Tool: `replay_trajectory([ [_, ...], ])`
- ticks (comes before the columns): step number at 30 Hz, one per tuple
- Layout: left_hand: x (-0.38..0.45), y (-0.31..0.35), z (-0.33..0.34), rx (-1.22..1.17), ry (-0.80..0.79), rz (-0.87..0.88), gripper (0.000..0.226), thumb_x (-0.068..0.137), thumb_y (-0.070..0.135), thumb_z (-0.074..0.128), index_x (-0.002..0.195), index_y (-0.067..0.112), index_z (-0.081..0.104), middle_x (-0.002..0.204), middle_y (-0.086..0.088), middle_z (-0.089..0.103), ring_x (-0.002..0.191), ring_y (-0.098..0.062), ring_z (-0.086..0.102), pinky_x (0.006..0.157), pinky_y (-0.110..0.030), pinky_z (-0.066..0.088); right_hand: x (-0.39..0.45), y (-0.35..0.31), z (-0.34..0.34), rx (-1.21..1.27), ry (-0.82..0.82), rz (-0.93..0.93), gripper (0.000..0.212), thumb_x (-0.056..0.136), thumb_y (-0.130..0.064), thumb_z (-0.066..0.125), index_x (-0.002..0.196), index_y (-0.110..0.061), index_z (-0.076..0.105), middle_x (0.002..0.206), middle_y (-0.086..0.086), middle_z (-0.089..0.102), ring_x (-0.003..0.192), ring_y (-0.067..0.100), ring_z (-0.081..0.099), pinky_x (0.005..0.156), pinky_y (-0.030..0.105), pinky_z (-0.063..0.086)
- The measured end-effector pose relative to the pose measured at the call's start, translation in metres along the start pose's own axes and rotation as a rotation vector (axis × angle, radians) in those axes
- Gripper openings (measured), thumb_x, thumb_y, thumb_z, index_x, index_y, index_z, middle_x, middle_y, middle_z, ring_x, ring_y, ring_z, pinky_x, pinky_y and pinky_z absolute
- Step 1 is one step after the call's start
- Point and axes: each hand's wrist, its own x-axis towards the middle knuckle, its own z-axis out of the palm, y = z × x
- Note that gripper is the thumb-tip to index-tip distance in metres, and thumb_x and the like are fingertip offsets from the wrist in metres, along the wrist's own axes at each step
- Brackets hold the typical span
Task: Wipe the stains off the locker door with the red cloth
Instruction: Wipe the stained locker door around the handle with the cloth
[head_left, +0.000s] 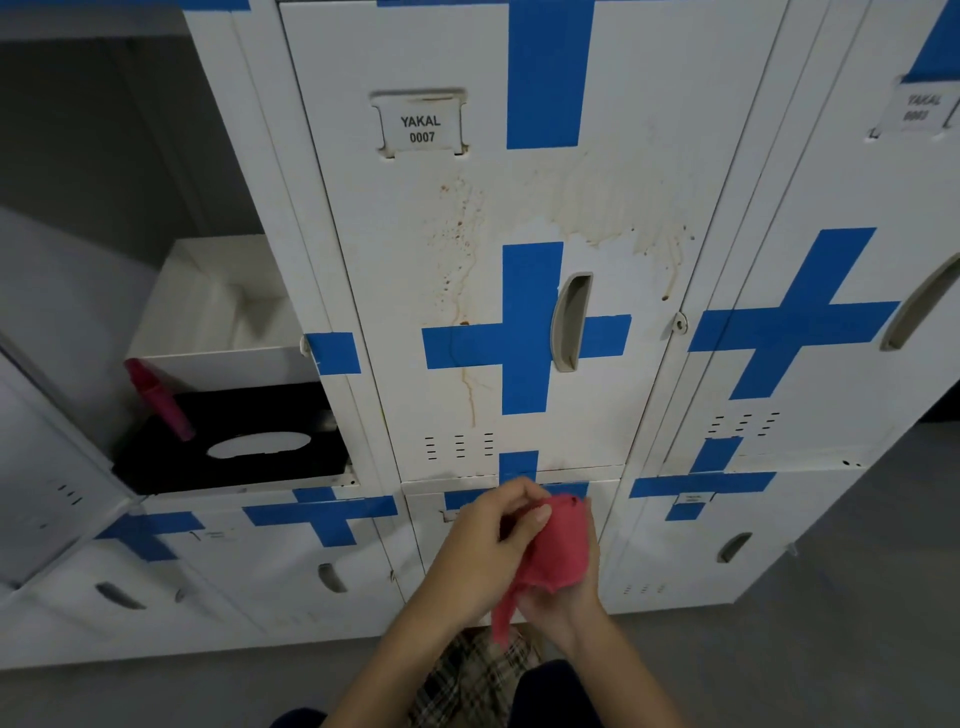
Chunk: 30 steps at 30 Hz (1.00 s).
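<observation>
The right hand is largely hidden behind the red cloth, so only its wrist and the edge of its palm can be made out; its fingers are seen to be wrapped under and around the cloth. The left hand is held just beside it, with the thumb and curled fingers pinched on the cloth's upper left edge. The cloth is bunched between both hands, low in the view and in front of the lower row of lockers, apart from the stained surface. Its long axis runs roughly up and down, with a loose corner hanging toward the floor. The locker door, labelled YAKAL 0007, is seen upright above the hands, its top cut off by the frame. Brownish stains are spread across its middle: spatters and a thin drip line on the left, a paler smear toward the right. A handle is set into the door amid blue tape crosses. To the left, an open locker holds a black box and a pink object whose nature is hard to tell.
</observation>
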Motion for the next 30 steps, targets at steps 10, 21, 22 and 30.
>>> replay_trajectory([
  [10,0.003,-0.025,-0.025,0.470,0.304,-0.042,0.015,0.087,0.039,0.063,0.100,0.035,0.069,0.099,0.020,0.070,0.087,0.005,0.061,0.078,-0.015,0.048,-0.008,0.000,-0.013,0.251,0.044,0.072,0.077,0.080,-0.065,0.061,0.132,-0.008,0.053,0.131,0.021,0.055,0.121,0.037,0.053,0.105,0.055,0.037],
  [21,0.003,-0.040,-0.039,0.651,0.446,-0.033,0.046,0.092,0.038,0.055,0.137,0.031,0.044,0.153,0.009,0.025,0.141,-0.013,0.029,0.107,-0.038,0.042,0.059,-0.011,0.029,-0.077,0.562,-0.704,0.067,0.084,-0.074,0.043,0.134,-0.029,0.046,0.120,0.006,0.060,0.108,0.027,0.059,0.093,0.047,0.051],
  [22,0.002,-0.043,-0.042,0.711,0.475,-0.011,0.051,0.092,0.036,0.056,0.140,0.030,0.040,0.157,0.007,0.019,0.144,-0.016,0.024,0.108,-0.040,0.040,0.069,-0.003,0.034,-0.164,0.533,-0.762,0.073,0.084,-0.075,0.040,0.140,-0.029,0.039,0.127,0.006,0.056,0.115,0.026,0.056,0.101,0.048,0.047],
  [30,-0.005,-0.068,-0.080,0.904,0.530,-0.003,0.086,0.092,0.037,0.055,0.153,0.025,-0.004,0.161,0.004,-0.019,0.149,-0.017,-0.010,0.115,-0.037,0.008,0.118,0.061,0.030,-0.835,0.407,-1.131,0.075,0.100,-0.043,0.040,0.154,-0.020,-0.006,0.162,-0.003,-0.008,0.150,0.021,-0.002,0.116,0.054,0.023],
])
